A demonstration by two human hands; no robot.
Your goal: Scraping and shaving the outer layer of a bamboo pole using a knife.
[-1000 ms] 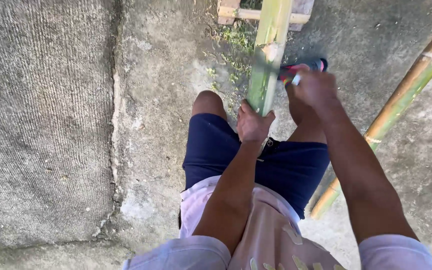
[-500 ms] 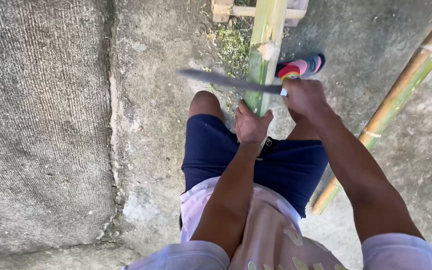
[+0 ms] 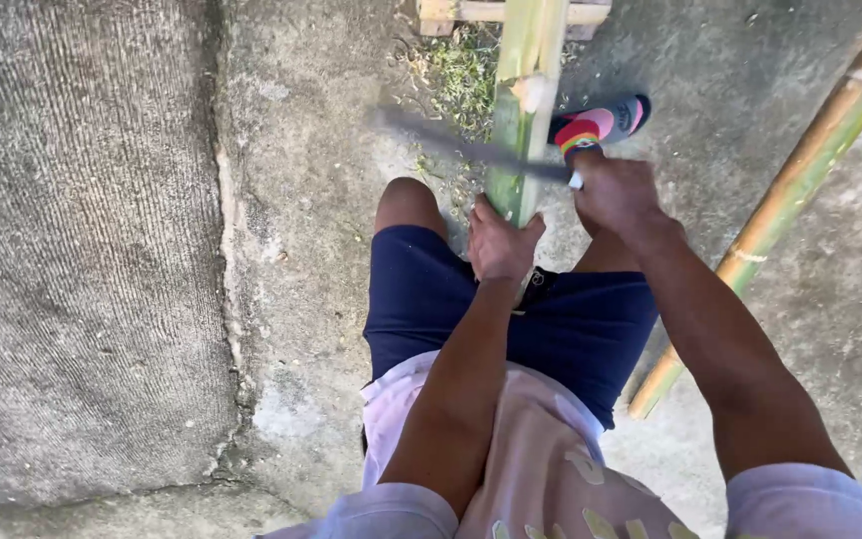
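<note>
Since the earlier frame, the long knife sits lower across the green bamboo pole, and its blade, blurred, points left over the concrete floor. Left to right: a crack runs down the floor; a patch of grass lies beside the pole's upper part; a wooden frame crosses the top edge. Left hand is closed around the lower end of the green bamboo pole, just above the blue shorts, holding it upright between the knees. Right hand is clenched on the knife handle, just right of the pole. Behind that hand, a striped sock in a dark sandal rests on the floor. At far right, a second bamboo pole, yellowish, lies slanted across the concrete.
</note>
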